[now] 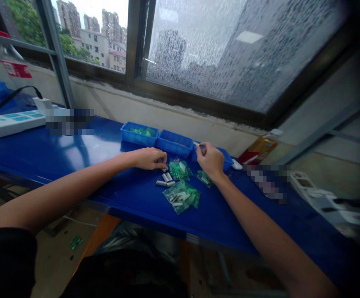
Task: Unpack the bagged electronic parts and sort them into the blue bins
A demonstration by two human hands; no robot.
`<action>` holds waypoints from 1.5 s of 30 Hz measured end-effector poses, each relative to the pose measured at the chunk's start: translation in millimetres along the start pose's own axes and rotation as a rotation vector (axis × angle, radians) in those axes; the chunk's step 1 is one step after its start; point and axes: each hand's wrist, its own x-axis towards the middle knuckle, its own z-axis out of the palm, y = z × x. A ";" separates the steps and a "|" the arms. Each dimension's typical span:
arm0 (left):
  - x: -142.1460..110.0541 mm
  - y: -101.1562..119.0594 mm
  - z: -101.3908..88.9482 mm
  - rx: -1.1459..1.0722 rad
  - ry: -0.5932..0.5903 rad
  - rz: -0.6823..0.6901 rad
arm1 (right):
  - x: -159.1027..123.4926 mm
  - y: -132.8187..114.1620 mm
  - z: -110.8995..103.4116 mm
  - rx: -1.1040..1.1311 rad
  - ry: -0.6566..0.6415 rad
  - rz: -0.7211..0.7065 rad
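My left hand rests on the blue table, fingers curled, its fingertips pinched on a small dark-and-white part at the edge of a few loose white cylinders. My right hand is raised beside a blue bin, fingers pinched on a small white piece. Clear bags holding green and white parts lie between and in front of both hands; another bag sits just behind them.
Three blue bins stand in a row by the window wall, the left one holding green parts. A white power strip lies far left, white devices far right, and a yellow-red box leans against the wall.
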 end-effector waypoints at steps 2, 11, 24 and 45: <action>-0.5 -1.8 0.0 0.008 0.002 -0.021 | -0.5 -0.4 0.3 -0.030 -0.014 -0.018; -0.6 -3.5 1.0 0.015 0.002 -0.029 | -1.3 -4.2 1.3 -0.054 -0.039 -0.137; -7.5 -0.5 -10.0 -0.009 -0.096 -0.027 | -16.9 -40.2 -7.2 0.108 -0.279 -0.178; 0.3 5.1 0.3 0.176 0.116 -0.094 | -30.3 -71.2 -17.5 0.264 -0.209 -0.442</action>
